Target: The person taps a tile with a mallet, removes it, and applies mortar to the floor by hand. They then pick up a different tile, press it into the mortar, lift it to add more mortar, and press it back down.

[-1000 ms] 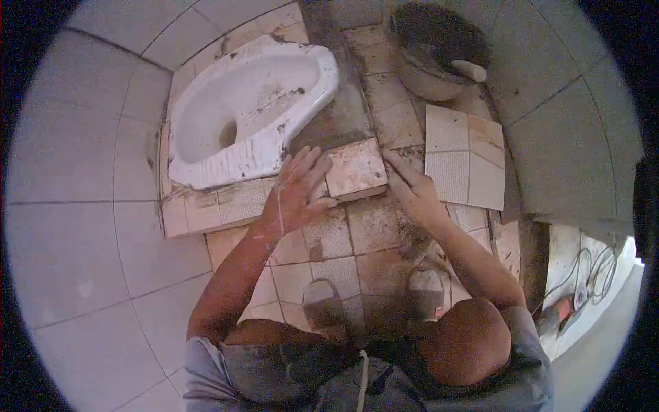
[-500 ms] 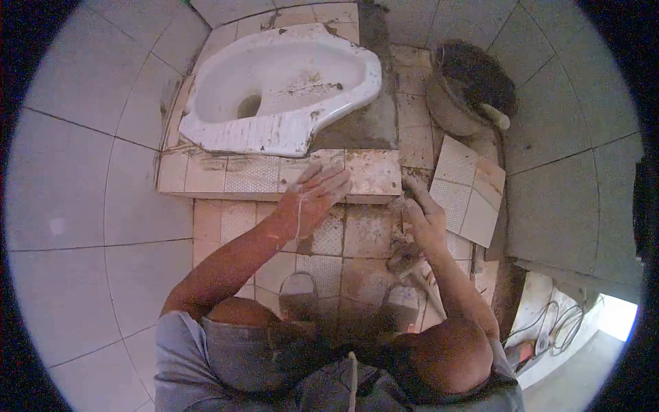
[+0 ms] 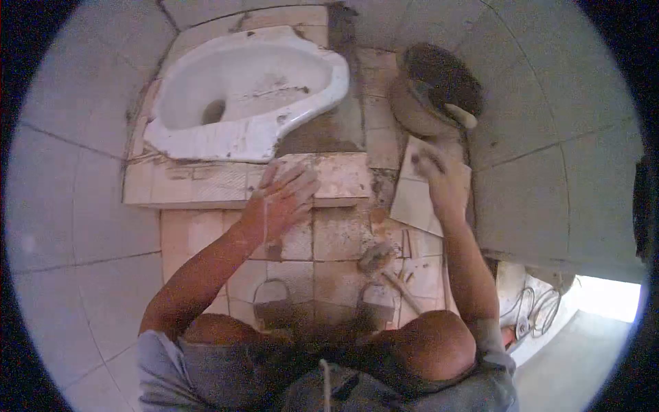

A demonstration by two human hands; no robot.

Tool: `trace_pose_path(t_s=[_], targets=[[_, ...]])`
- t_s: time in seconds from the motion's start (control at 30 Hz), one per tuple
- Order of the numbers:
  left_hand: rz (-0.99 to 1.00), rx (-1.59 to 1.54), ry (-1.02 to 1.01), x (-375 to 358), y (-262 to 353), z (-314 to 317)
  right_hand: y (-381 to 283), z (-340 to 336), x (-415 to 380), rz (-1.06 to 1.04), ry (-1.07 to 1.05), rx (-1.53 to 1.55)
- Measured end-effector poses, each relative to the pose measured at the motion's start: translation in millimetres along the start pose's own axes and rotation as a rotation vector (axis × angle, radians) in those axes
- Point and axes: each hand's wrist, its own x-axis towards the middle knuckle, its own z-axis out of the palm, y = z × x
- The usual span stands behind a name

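Note:
My left hand (image 3: 283, 196) rests on the front edge of the tiled step (image 3: 185, 180), palm down with its dusty fingers stretched out. My right hand (image 3: 447, 185) is over a loose patterned tile (image 3: 410, 199) to the right of the step. Its fingers are a little blurred but look apart, with nothing visible between them. Behind my left hand, the white squat toilet pan (image 3: 206, 145) is set into the step. A strip of grey mortar (image 3: 319, 141) shows beside the pan.
Beyond my right hand stands a bucket (image 3: 406, 110) with dark contents and a pale handle (image 3: 461, 115) sticking out. A hammer (image 3: 401, 292) lies on the floor near my right knee. Tiled walls (image 3: 62, 192) close in on both sides; coiled cable (image 3: 546, 312) lies at lower right.
My right hand has left the step's right corner and moved up and right over the loose tile. My left hand stays on the step. The view has shifted slightly right.

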Motion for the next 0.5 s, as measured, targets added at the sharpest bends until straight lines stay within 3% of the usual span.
trace_pose_path(t_s=[0.1, 0.13, 0.2, 0.27, 0.33, 0.4, 0.47, 0.5], targets=[[-0.028, 0.024, -0.003, 5, 0, -6, 13, -20, 72, -0.288, 0.271, -0.184], [-0.063, 0.006, -0.048, 9, 3, -13, 22, -20, 93, -0.288, 0.266, -0.184], [-0.117, -0.007, -0.114, 6, 6, -17, 45, -7, 117, -0.364, 0.350, -0.604], [-0.145, -0.038, -0.004, 6, 4, -12, 57, 13, 113, -0.342, 0.300, -0.751], [-0.150, -0.027, -0.020, 7, 3, -14, 56, 26, 101, -0.321, 0.259, -0.907], [-0.147, -0.019, -0.031, 9, 2, -14, 51, 34, 71, -0.492, 0.357, -0.914], [-0.213, -0.065, -0.102, 11, 2, -12, 48, 39, 29, -0.219, 0.139, -0.728], [-0.213, -0.067, -0.104, 11, 1, -12, 55, 35, 6, -0.257, 0.038, -0.724]])
